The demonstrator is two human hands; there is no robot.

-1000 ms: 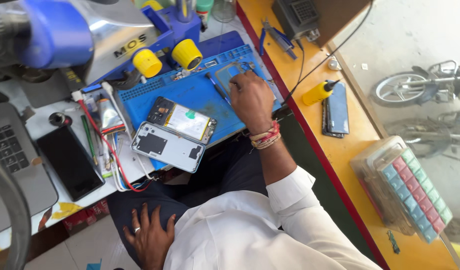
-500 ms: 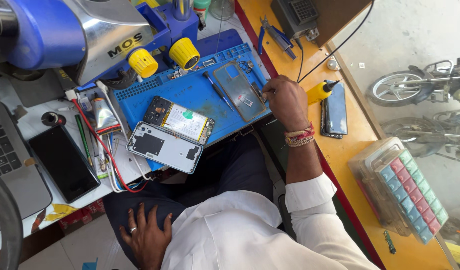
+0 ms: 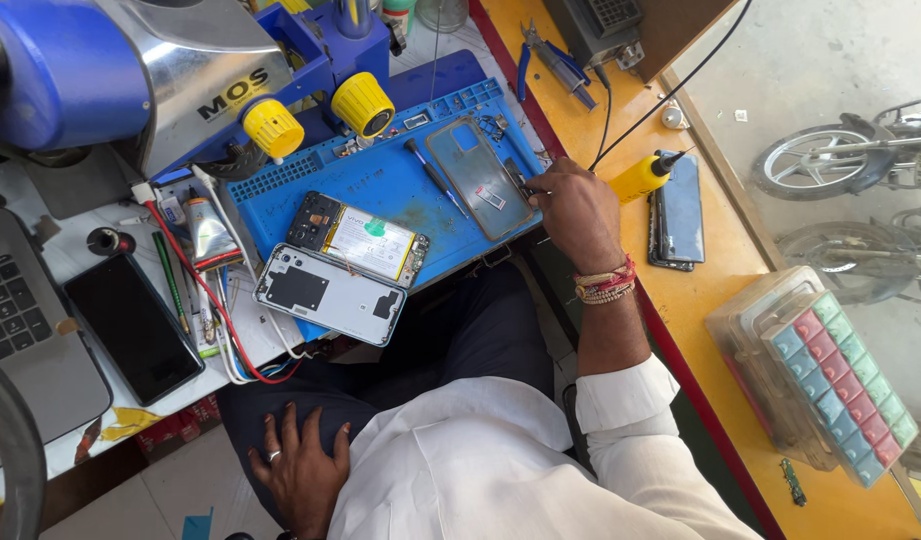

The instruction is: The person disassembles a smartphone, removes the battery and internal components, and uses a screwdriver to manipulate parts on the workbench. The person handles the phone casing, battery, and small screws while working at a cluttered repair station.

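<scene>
While the blue work mat (image 3: 380, 180) on the table (image 3: 830, 500) holds the parts, the main change is the right hand (image 3: 578, 208): a second ago it lay flat over the clear phone case (image 3: 477, 176) mid-mat, half a second ago it had slid to the case's right edge, and now it sits off the mat's right corner, beside the yellow bottle (image 3: 640, 176). Grip is pinched nearly shut on what looks like a small dark tool at the case's edge; too small to tell exactly what. The case is now fully uncovered, lying flat at the mat's right end, screwdriver (image 3: 432, 176) just left of it. Opened phone (image 3: 358, 240) and white back cover (image 3: 328, 294) haven't moved. Left hand (image 3: 298, 468) stays on the thigh, fingers spread, holding nothing. My read: work has shifted from the case's face to its edge.
</scene>
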